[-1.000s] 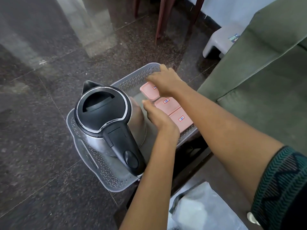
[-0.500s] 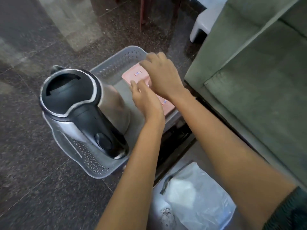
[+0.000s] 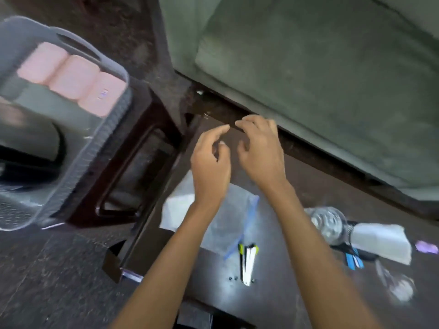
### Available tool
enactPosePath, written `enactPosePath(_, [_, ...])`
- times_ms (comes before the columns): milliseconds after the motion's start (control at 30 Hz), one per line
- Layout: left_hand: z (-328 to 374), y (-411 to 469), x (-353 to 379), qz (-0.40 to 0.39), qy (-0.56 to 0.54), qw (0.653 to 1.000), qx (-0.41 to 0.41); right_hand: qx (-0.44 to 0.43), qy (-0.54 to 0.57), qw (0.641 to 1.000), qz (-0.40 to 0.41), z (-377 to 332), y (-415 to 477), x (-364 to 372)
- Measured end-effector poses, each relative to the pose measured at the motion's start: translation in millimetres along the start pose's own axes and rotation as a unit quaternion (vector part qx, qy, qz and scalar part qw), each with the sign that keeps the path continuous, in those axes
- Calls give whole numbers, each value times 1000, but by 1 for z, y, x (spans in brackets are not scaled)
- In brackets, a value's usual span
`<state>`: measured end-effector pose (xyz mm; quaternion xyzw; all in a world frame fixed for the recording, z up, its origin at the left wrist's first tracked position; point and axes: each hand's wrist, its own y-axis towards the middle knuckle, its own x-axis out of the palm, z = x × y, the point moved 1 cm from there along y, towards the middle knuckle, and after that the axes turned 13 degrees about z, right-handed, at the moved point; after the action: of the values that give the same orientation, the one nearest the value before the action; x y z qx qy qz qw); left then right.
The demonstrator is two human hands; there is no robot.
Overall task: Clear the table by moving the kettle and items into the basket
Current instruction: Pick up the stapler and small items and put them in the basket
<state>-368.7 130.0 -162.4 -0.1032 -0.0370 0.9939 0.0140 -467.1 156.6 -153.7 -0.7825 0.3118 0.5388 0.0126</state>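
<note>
Three pink rectangular boxes [image 3: 71, 77] and the black-handled kettle [image 3: 28, 160] sit in the grey perforated plastic basket [image 3: 99, 143]. The left hand [image 3: 210, 167] and right hand [image 3: 261, 150] hover empty, fingers loosely curled; a clear plastic bag [image 3: 228, 210] and clear bottle [image 3: 329, 224] await on the dark table [image 3: 316, 186].

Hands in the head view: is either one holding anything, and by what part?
Nothing is held. The left hand and the right hand hover empty, fingers loosely curled, above the dark table.
</note>
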Motion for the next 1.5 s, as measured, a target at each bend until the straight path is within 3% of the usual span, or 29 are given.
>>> enactPosePath(167, [-31, -84, 9, -143, 85, 986, -19, 87, 8, 996, 11, 53, -85, -44])
enactPosePath(300, [-56, -143, 5, -224, 213, 950, -35, 121, 15, 992, 15, 77, -139, -66])
enactPosePath(400, [-69, -177, -10, -267, 385, 883, -15, 144, 25, 989, 18, 85, -173, -74])
enactPosePath(533, [-84, -210, -23, -353, 569, 742, 47, 167, 38, 985, 11, 95, -213, -77])
enactPosePath(600, [-93, -218, -26, -350, 595, 721, 64, 188, 38, 981, 0, 98, -228, -77])
enactPosePath(933, [-116, -229, 15, -275, 609, 729, 153, 308, 22, 951, -7, 106, -285, -62])
enactPosePath(1100, [-113, -232, 24, -261, 548, 784, 133, 356, 15, 934, 40, 119, -306, -67])
enactPosePath(1300, [-93, -257, 39, -270, 468, 831, 136, 464, -59, 869, 160, 181, -314, -96])
enactPosePath(1400, [-90, -270, 52, -282, 435, 846, 124, 482, -126, 855, 140, 219, -304, -97])
enactPosePath(1500, [-90, -274, 61, -299, 428, 843, 128, 473, -156, 864, 73, 245, -294, -89])
